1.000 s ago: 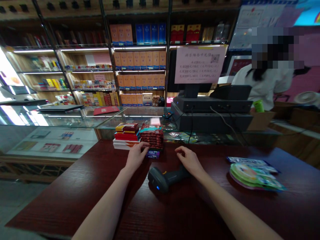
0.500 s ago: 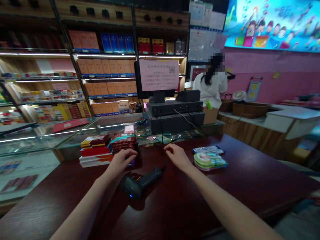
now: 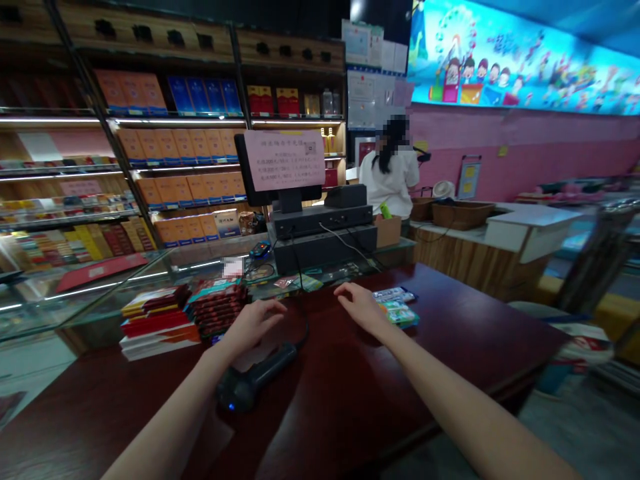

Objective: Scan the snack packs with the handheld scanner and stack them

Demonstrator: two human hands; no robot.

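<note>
My left hand hovers over the dark wooden counter with its fingers stretched forward and nothing in them. Just below it lies a black handheld barcode scanner, a blue light glowing on its head. A pile of dark red packets stands to the left of that hand, beside a stack of red, yellow and white packs. My right hand is also empty, fingers loosely bent and thumb apart. To its right lie a green package and a blue-and-white packet, both partly hidden by the hand.
A monitor with a pink notice stands on a black base at the back, cables hanging from it. A glass display case runs behind the counter. Beyond, a person in a white top stands near woven baskets.
The view has turned to the right, so the surroundings sit further left. My left hand has come away from the red packets, and my right hand is closer to the green package.
</note>
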